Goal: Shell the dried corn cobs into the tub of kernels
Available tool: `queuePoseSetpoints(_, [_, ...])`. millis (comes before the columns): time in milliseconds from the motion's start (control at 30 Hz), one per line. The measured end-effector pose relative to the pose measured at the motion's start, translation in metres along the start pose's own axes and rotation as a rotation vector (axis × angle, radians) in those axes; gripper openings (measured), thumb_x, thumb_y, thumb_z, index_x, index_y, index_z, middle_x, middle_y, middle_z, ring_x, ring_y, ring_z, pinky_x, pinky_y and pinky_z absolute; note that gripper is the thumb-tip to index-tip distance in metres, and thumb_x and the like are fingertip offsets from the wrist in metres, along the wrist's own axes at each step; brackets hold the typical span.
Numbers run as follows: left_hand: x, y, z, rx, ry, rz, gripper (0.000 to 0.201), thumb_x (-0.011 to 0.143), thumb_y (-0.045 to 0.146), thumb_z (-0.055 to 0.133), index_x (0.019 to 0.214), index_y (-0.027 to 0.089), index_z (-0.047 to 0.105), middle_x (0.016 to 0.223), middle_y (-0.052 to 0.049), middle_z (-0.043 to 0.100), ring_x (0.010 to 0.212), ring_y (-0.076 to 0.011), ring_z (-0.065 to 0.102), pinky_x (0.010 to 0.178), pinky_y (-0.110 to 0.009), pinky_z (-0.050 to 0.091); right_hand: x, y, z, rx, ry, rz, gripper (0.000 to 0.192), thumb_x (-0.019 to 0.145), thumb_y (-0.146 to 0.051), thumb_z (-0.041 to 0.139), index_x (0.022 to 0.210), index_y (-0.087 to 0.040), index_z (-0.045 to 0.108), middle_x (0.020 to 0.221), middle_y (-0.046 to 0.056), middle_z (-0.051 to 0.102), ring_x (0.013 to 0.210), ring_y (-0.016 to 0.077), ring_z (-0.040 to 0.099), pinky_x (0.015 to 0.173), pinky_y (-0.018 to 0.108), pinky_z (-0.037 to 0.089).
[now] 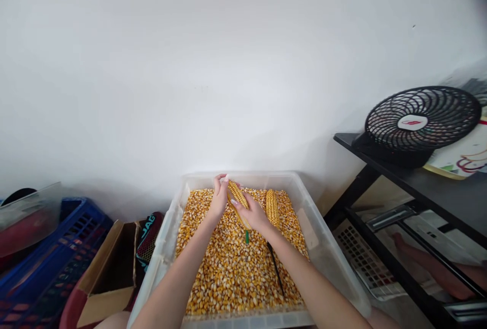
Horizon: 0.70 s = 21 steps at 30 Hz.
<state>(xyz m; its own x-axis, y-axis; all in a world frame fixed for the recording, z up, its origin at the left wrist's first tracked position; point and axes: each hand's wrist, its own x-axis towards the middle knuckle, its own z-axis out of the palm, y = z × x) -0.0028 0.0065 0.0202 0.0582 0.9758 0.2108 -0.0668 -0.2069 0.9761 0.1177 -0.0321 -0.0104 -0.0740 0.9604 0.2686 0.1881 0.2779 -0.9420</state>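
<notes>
A clear plastic tub (169, 227) in front of me is filled with loose yellow corn kernels (236, 273). Over it, my left hand (219, 198) grips the upper end of a dried corn cob (238, 195). My right hand (254, 213) wraps around the cob's lower part. A green-tipped tool (247, 236) sticks out below my right hand. A second whole cob (272, 208) lies on the kernels just right of my right hand. A thin dark stick (277, 273) rests on the kernels under my right forearm.
A black fan (421, 118) stands on a black shelf (437, 182) at the right. To the left of the tub are a cardboard box (110, 273), a blue plastic crate (49, 263) and a dark bag (149, 237). A white wall rises behind.
</notes>
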Motion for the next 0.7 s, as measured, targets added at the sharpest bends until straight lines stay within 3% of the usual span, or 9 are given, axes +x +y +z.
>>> queuePoseSetpoints(100, [-0.003,0.001,0.006,-0.042,-0.093,-0.055,0.035,0.078,0.047,0.05,0.099,0.018,0.047,0.083,-0.003,0.058,0.082,-0.0179,0.055,0.079,-0.032,0.042,-0.001,0.005,0.007,-0.038,0.084,0.015,0.044,0.083,-0.048,0.045,0.121,-0.026,0.047,0.123,0.005,0.054,0.117,0.0222,0.047,0.1,0.04,0.031])
queuePoseSetpoints(200, [-0.006,0.001,0.01,0.014,-0.071,-0.05,0.034,0.075,0.045,0.055,0.094,0.016,0.052,0.085,-0.004,0.058,0.083,-0.0178,0.055,0.077,-0.029,0.042,-0.002,0.011,0.013,0.003,0.152,0.016,0.042,0.086,-0.048,0.037,0.119,-0.024,0.045,0.122,0.006,0.053,0.115,0.0201,0.047,0.098,0.037,0.034])
queuePoseSetpoints(333, [-0.008,0.006,0.008,0.165,-0.048,0.096,0.033,0.075,0.041,0.056,0.097,0.017,0.049,0.084,-0.002,0.058,0.079,-0.0159,0.055,0.075,-0.027,0.042,0.001,0.006,0.009,0.038,0.275,0.026,0.034,0.086,-0.048,0.036,0.105,-0.022,0.047,0.099,0.006,0.059,0.089,0.0181,0.056,0.081,0.033,0.044])
queuePoseSetpoints(433, [-0.009,0.011,0.006,0.366,-0.076,0.162,0.037,0.074,0.04,0.057,0.102,0.019,0.047,0.083,-0.002,0.059,0.074,-0.016,0.056,0.071,-0.028,0.041,0.007,-0.003,-0.003,0.062,0.4,0.031,0.03,0.082,-0.048,0.043,0.096,-0.022,0.049,0.095,0.005,0.058,0.089,0.0181,0.055,0.082,0.033,0.044])
queuePoseSetpoints(500, [-0.01,0.013,0.006,0.434,-0.074,0.163,0.042,0.073,0.039,0.058,0.107,0.019,0.044,0.083,-0.002,0.059,0.073,-0.0165,0.056,0.07,-0.028,0.041,0.01,-0.007,-0.01,0.157,0.372,0.048,0.029,0.08,-0.046,0.046,0.094,-0.021,0.053,0.098,0.005,0.059,0.094,0.019,0.054,0.085,0.033,0.043])
queuePoseSetpoints(700, [-0.014,0.013,0.01,0.399,-0.16,0.198,0.043,0.071,0.033,0.059,0.108,0.021,0.04,0.081,0.0,0.057,0.07,-0.014,0.055,0.066,-0.025,0.041,0.012,-0.016,-0.014,0.522,0.1,0.121,0.035,0.076,-0.041,0.051,0.103,-0.021,0.061,0.109,0.004,0.062,0.101,0.0229,0.057,0.081,0.035,0.047])
